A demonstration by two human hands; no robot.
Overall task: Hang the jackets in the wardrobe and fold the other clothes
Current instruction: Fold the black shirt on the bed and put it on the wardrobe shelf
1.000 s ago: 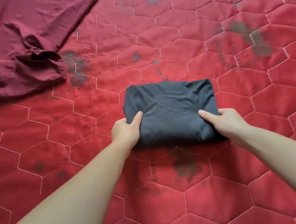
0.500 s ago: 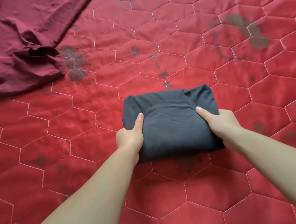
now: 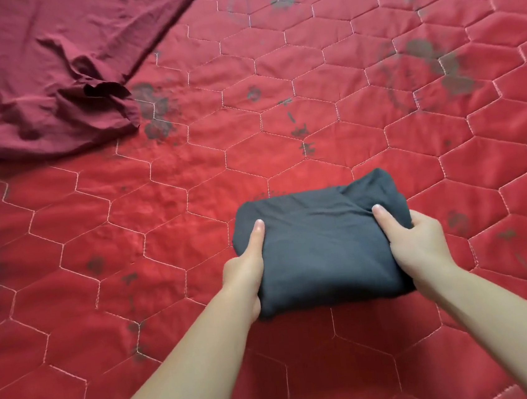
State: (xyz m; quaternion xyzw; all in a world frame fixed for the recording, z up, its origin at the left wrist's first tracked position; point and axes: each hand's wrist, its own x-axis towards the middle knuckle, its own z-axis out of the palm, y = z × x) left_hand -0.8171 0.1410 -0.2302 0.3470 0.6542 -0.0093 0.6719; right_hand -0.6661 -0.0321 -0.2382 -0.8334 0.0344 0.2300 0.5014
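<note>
A dark grey garment (image 3: 318, 242), folded into a compact rectangle, is held just above the red quilt, casting a shadow beneath its near edge. My left hand (image 3: 247, 272) grips its left side, thumb on top and fingers underneath. Its right side is gripped by my right hand (image 3: 416, 241) in the same way, and the far right corner bulges upward. A crumpled maroon garment (image 3: 47, 75) lies unfolded at the far left of the quilt.
A red quilted bedspread (image 3: 281, 132) with hexagon stitching and dark faded patches covers the whole view. Open quilt surface stretches to the right, the far side and the near side of the folded garment.
The folded grey garment has come nearer to me and lifted off the quilt between both hands. Its far right corner has puffed up. The maroon garment has not moved.
</note>
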